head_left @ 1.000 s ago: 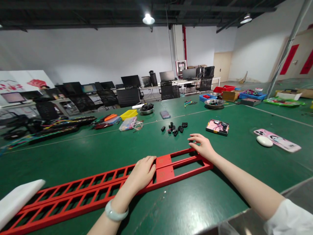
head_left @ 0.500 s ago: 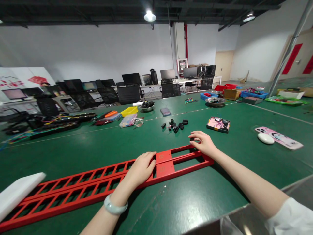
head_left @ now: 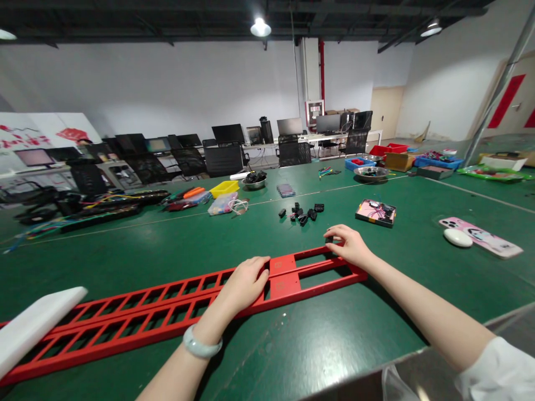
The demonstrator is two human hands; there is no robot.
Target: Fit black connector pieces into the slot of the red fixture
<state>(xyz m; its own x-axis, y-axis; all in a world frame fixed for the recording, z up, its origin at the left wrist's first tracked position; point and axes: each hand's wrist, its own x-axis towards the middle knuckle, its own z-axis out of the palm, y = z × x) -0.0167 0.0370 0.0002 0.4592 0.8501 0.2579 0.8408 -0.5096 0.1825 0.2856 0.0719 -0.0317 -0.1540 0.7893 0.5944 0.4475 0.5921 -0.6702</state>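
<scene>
From head height at the near edge of the tabletop (head_left: pixel 330 328), the single view looks forward and down, close over left hand (head_left: pixel 246 283) and right hand (head_left: pixel 350 245), past the far edge to the wall (head_left: pixel 175 89).

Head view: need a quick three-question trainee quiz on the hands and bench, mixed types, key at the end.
1. Which hand pinches a small black part?
2. True or false: the left hand rests on the red slotted frame.
3. Which is nearest the pink-backed phone? A) yellow tray B) white oval object C) white bar

Key: 1. The right hand. 2. True. 3. B.
</scene>
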